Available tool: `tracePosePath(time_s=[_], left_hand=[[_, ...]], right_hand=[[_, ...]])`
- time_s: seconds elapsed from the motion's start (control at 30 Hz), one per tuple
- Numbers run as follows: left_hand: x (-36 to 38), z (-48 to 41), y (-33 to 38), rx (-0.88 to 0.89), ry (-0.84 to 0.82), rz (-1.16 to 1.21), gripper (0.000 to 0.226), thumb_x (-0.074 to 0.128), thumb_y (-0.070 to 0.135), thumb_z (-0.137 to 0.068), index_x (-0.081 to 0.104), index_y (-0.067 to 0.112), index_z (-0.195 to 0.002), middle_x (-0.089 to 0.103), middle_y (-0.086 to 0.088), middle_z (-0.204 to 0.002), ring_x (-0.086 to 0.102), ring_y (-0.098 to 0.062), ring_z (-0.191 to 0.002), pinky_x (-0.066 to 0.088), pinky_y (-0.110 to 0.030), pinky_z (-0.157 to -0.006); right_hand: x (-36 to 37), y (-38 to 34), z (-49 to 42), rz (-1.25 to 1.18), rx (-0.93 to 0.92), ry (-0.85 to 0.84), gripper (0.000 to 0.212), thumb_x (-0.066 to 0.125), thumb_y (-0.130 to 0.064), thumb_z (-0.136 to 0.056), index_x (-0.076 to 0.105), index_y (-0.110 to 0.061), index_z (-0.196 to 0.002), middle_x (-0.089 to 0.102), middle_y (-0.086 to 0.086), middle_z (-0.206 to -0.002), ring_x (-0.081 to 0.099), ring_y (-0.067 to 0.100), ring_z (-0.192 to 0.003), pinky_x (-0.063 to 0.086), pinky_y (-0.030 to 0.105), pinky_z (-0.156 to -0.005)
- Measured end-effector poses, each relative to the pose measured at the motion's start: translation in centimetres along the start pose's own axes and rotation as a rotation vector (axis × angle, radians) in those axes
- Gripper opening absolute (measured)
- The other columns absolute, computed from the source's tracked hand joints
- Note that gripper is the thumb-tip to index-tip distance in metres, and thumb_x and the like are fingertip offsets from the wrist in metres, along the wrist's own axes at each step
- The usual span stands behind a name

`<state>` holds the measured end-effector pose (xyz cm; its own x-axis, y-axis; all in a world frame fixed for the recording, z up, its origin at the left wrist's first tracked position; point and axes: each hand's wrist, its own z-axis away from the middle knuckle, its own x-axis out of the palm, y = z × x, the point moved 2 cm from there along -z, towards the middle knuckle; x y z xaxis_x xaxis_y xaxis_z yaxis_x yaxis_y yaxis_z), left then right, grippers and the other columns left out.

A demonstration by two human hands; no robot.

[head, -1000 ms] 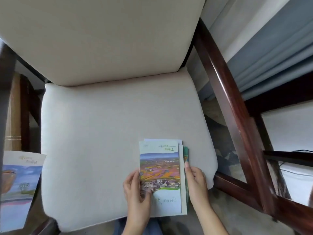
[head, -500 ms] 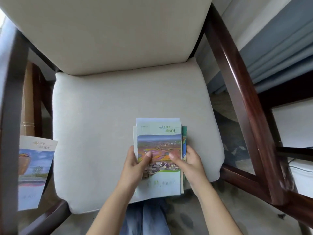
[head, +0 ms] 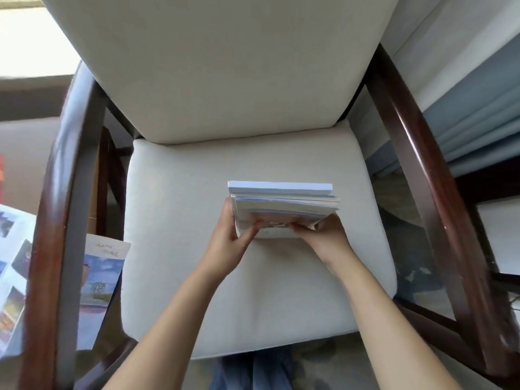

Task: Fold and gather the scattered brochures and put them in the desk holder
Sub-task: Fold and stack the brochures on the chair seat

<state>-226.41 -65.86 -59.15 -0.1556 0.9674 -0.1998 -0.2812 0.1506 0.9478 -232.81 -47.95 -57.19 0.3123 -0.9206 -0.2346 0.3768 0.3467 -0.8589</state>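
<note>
A stack of folded brochures (head: 284, 205) stands tipped up on its lower edge above the cream seat cushion (head: 180, 209), so I see its top edges. My left hand (head: 232, 243) grips the stack's left side with the thumb on the front cover. My right hand (head: 323, 235) grips the lower right corner. Another folded brochure (head: 101, 280) with a blue sky picture lies to the left, below the chair's armrest. An unfolded brochure (head: 11, 266) with several photos lies at the far left edge. No desk holder is in view.
The chair has a cream backrest (head: 225, 66) and dark wooden armrests, left (head: 64, 192) and right (head: 416, 153). Blue-grey curtains (head: 478, 108) hang at the right. My jeans (head: 253, 372) show at the bottom edge.
The stack lay flat on the cushion with its cover up; both hands have lifted and tipped it upright on its edge. The camera has pulled back, showing more of the chair.
</note>
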Motion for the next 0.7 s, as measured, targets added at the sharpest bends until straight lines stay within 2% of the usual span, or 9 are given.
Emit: tracePosePath(time_s=[0.1, 0.2, 0.27, 0.37, 0.47, 0.5, 0.57, 0.6, 0.7], left_hand=[[-0.1, -0.8, 0.0, 0.013, -0.008, -0.023, 0.053, 0.062, 0.026, -0.086, 0.036, 0.058, -0.121, 0.052, 0.016, -0.124, 0.051, -0.005, -0.122, 0.045, -0.029, -0.099], [-0.3, -0.8, 0.2, 0.029, -0.002, -0.067, 0.05, 0.062, 0.019, -0.088, 0.039, 0.046, -0.122, 0.053, 0.024, -0.115, 0.054, -0.001, -0.113, 0.045, -0.021, -0.091], [-0.3, -0.4, 0.2, -0.005, 0.01, -0.023, 0.035, 0.063, 0.027, -0.087, 0.044, 0.032, -0.116, 0.057, 0.027, -0.107, 0.057, 0.005, -0.105, 0.047, -0.013, -0.084], [0.1, -0.5, -0.3, -0.203, 0.051, 0.05, 0.028, 0.068, 0.028, -0.085, 0.048, 0.023, -0.104, 0.061, 0.016, -0.098, 0.061, 0.002, -0.091, 0.048, -0.013, -0.072], [0.8, -0.6, -1.6, -0.415, 0.141, -0.16, 0.027, 0.073, 0.028, -0.082, 0.054, 0.016, -0.097, 0.063, -0.001, -0.093, 0.062, -0.016, -0.081, 0.049, -0.027, -0.063], [1.1, -0.4, -2.0, -0.45, 0.188, -0.232, 0.03, 0.074, 0.029, -0.08, 0.057, 0.012, -0.098, 0.063, -0.006, -0.097, 0.063, -0.023, -0.083, 0.052, -0.034, -0.069], [1.9, 0.3, -2.6, -0.459, 0.299, -0.345, 0.04, 0.077, 0.03, -0.077, 0.06, 0.01, -0.106, 0.054, -0.01, -0.109, 0.059, -0.028, -0.093, 0.049, -0.036, -0.083], [2.4, 0.8, -2.6, -0.434, 0.353, -0.406, 0.043, 0.077, 0.03, -0.076, 0.059, 0.011, -0.111, 0.049, -0.01, -0.111, 0.055, -0.03, -0.098, 0.046, -0.035, -0.083], [3.5, 1.2, -2.2, -0.428, 0.42, -0.567, 0.054, 0.072, 0.033, -0.08, 0.05, 0.016, -0.126, 0.049, -0.008, -0.117, 0.048, -0.031, -0.108, 0.038, -0.034, -0.069]], right_hand=[[0.0, -0.2, -0.7, 0.011, 0.005, -0.02, 0.04, 0.069, 0.008, -0.078, 0.058, 0.001, -0.117, 0.066, 0.018, -0.116, 0.062, 0.027, -0.109, 0.049, 0.03, -0.09], [-0.3, -0.8, -1.0, 0.016, 0.007, -0.066, 0.044, 0.069, 0.008, -0.079, 0.054, 0.002, -0.121, 0.065, 0.016, -0.118, 0.063, 0.021, -0.107, 0.05, 0.018, -0.086], [-0.7, -1.1, -1.3, -0.001, 0.041, -0.136, 0.048, 0.07, 0.005, -0.079, 0.052, -0.006, -0.122, 0.065, 0.01, -0.118, 0.063, 0.017, -0.107, 0.051, 0.02, -0.089], [-0.9, -0.9, -2.0, 0.023, 0.097, -0.144, 0.042, 0.072, 0.0, -0.079, 0.053, -0.02, -0.111, 0.067, 0.0, -0.109, 0.065, 0.018, -0.104, 0.053, 0.033, -0.091], [0.7, 1.2, -2.2, 0.073, 0.176, -0.04, 0.042, 0.072, 0.003, -0.077, 0.054, -0.007, -0.114, 0.068, 0.012, -0.11, 0.065, 0.03, -0.104, 0.051, 0.044, -0.095], [1.4, 2.2, -2.1, 0.137, 0.198, -0.018, 0.041, 0.072, 0.001, -0.077, 0.054, -0.007, -0.114, 0.067, 0.013, -0.111, 0.065, 0.031, -0.105, 0.05, 0.044, -0.095], [2.2, 4.1, -1.9, 0.293, 0.212, 0.029, 0.041, 0.074, -0.009, -0.078, 0.055, -0.012, -0.115, 0.065, 0.009, -0.114, 0.062, 0.028, -0.106, 0.049, 0.039, -0.094], [2.4, 4.8, -1.6, 0.333, 0.192, 0.072, 0.043, 0.074, -0.012, -0.077, 0.055, -0.013, -0.116, 0.061, 0.008, -0.116, 0.059, 0.027, -0.107, 0.048, 0.035, -0.094], [2.9, 5.6, -1.2, 0.409, 0.074, 0.209, 0.053, 0.077, -0.012, -0.075, 0.057, -0.01, -0.124, 0.049, 0.009, -0.118, 0.053, 0.025, -0.109, 0.039, 0.023, -0.09]])
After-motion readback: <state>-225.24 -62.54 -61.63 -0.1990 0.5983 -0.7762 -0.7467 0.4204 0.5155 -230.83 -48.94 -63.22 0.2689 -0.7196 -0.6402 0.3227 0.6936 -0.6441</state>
